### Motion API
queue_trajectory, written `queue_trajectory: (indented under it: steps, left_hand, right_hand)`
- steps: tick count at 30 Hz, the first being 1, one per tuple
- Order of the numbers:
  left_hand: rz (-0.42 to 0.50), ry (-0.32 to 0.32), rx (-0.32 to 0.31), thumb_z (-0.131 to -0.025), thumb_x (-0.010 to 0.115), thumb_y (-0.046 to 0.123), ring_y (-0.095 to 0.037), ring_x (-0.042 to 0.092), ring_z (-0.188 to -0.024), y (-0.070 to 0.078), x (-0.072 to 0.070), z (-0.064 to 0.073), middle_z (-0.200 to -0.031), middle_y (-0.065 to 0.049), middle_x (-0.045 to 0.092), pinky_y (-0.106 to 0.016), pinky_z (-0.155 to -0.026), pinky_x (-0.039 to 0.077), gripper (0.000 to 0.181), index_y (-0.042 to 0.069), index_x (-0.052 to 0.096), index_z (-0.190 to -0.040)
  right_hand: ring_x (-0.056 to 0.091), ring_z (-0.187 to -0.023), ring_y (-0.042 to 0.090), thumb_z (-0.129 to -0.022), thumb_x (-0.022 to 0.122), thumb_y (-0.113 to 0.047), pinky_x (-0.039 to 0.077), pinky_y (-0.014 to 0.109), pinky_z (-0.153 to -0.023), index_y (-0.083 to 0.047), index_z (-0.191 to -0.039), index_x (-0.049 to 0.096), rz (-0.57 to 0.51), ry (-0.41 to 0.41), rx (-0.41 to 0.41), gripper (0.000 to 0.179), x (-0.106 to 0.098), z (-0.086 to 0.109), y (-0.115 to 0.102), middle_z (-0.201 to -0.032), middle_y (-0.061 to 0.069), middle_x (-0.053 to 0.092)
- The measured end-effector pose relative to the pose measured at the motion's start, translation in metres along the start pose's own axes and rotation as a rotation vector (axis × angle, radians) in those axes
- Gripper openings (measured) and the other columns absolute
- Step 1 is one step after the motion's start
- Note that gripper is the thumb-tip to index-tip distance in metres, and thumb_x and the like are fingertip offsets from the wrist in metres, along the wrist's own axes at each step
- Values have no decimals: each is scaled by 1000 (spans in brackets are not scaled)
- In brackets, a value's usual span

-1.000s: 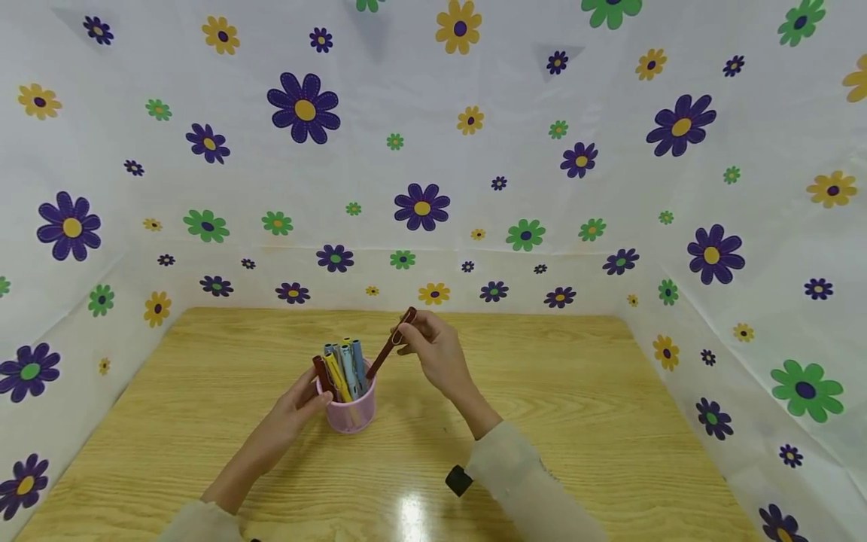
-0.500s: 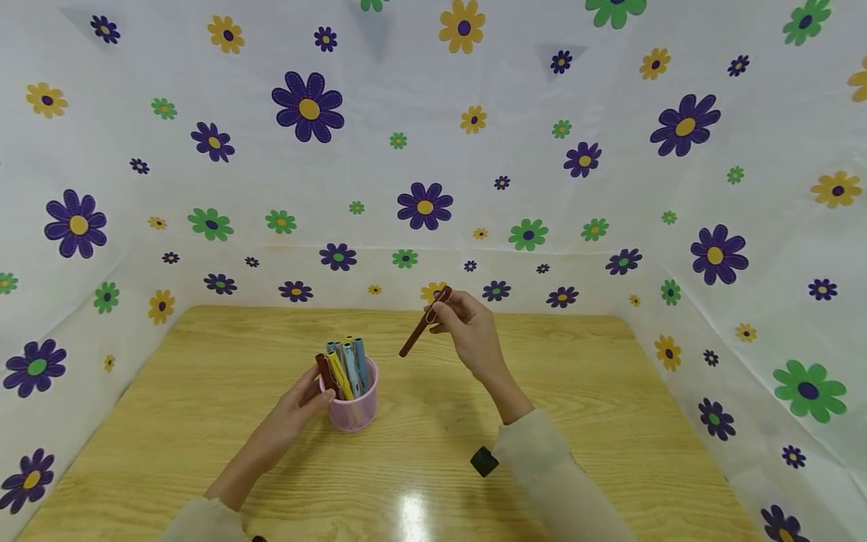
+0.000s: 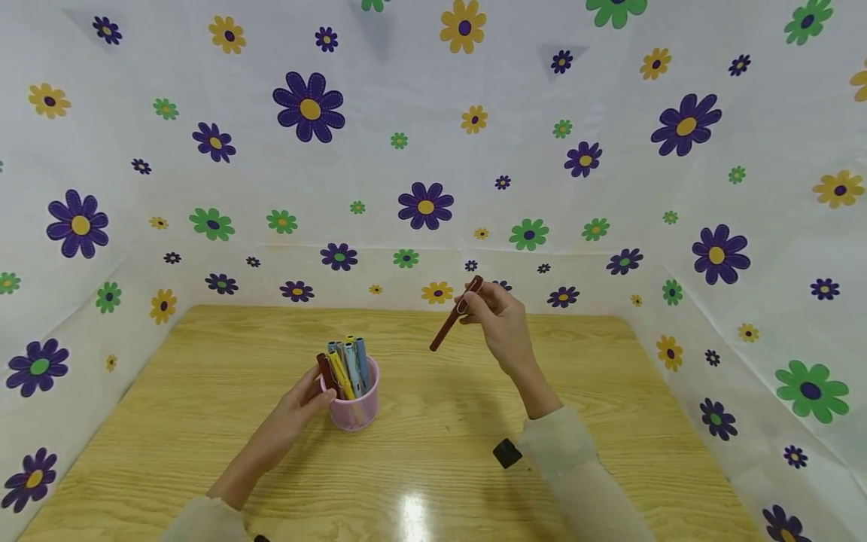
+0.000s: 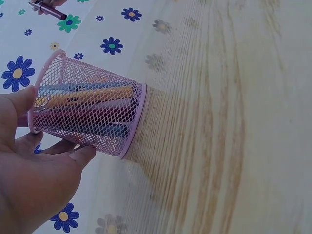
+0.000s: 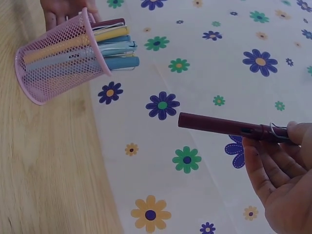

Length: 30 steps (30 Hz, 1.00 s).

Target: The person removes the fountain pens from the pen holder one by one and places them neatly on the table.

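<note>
My right hand [image 3: 504, 327] pinches a dark red pen [image 3: 447, 328] near its clip, above the table and to the right of a pink mesh pen cup [image 3: 355, 412]. In the right wrist view the pen [image 5: 219, 125] points its bare end toward the cup, with thumb and fingertips at the clip. My left hand [image 3: 287, 414] grips the cup by its left side, thumb at the rim and fingers around the wall. Upright on the table, the cup holds several pens: a dark red one [image 3: 326, 370], a yellow one [image 3: 341, 375] and blue ones [image 3: 362, 361].
A wooden table [image 3: 576, 482] spreads under both hands. White sheeting with printed flowers [image 3: 433, 113] hangs behind it and along both sides. A small black block [image 3: 506, 453] shows beside the right sleeve [image 3: 569, 444].
The dark red pen came out of the cup in my right hand and moved right and slightly up, away from it. My left hand keeps its grip on the cup.
</note>
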<state>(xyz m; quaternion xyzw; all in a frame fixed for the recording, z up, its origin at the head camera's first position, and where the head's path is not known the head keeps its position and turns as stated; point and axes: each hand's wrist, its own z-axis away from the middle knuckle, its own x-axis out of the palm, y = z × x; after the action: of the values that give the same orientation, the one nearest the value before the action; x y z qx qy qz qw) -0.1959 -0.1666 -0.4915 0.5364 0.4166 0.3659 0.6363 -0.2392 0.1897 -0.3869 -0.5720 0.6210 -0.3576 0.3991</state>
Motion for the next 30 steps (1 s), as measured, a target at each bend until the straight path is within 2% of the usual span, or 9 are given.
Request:
queue_trajectory:
  steps: [8, 19, 23, 26, 30]
  left_hand:
    - [-4, 8, -2, -110, 51, 38, -42, 13, -155, -5, 0, -1, -170, -24, 10, -57, -121, 21, 79, 12, 3, -167]
    - [3, 8, -7, -110, 51, 38, -42, 13, -155, -1, 0, 0, -170, -23, 10, -57, -122, 19, 79, 13, 3, -167]
    - [14, 10, -8, -110, 51, 38, -42, 12, -155, -1, 1, 0, -170, -23, 9, -57, -122, 19, 79, 12, 3, -167]
    - [17, 6, -6, -110, 51, 37, -42, 11, -155, -1, 1, 1, -170, -23, 9, -58, -122, 18, 79, 12, 2, -167]
    - [1, 15, -14, -110, 51, 39, -41, 12, -155, -1, 2, 2, -170, -22, 9, -57, -122, 19, 80, 13, 3, -167]
  right_hand:
    - [73, -86, 20, -107, 60, -14, 62, 48, -83, 9, -119, 64, 17, 20, 30, 26, -12, 4, 3, -109, 28, 71]
    - [72, -80, 21, -107, 60, -15, 64, 41, -77, 8, -119, 65, -10, 17, 108, 27, -16, 13, 14, -104, 26, 70]
    - [72, -81, 20, -107, 59, -15, 64, 41, -78, 9, -119, 64, -28, -6, 130, 27, -16, 17, 21, -109, 34, 67]
    - [72, -81, 21, -108, 58, -15, 63, 44, -78, 9, -121, 63, -22, -21, 146, 28, -16, 19, 24, -109, 36, 66]
    - [72, -79, 20, -108, 58, -15, 63, 46, -79, 9, -121, 64, -1, -21, 175, 28, -15, 21, 30, -104, 27, 70]
